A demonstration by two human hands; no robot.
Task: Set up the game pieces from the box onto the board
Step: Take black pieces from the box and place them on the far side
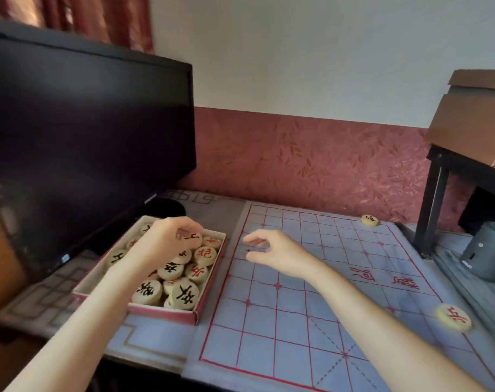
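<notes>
Far to the left of your hands stands a dark monitor (79,142), its lower edge just behind the box (167,314). Your left hand (161,244) is down over the far part of that box, fingers curled in around a round piece (194,239) with a black mark; thumb and fingertips pinch it, so the hand is closed on it. Under and in front of that hand the box is heaped with pale pieces (181,284), some marked black, some red, lying on one another.

Just right of the box lies the board (297,321), a blue-grey cloth with a red grid. Your right hand (271,250) hangs over its far left part, near the box but apart from it. Its fingers are loosely bent and spread, half open, holding nothing.

Well to the right of that hand, one piece with a black mark (369,220) sits at the board's far right corner. Another, with a red mark (453,317), lies on the right edge, nearer to you. Beyond the board's right side stands a grey cup (486,250), beside a black table leg (433,202).
</notes>
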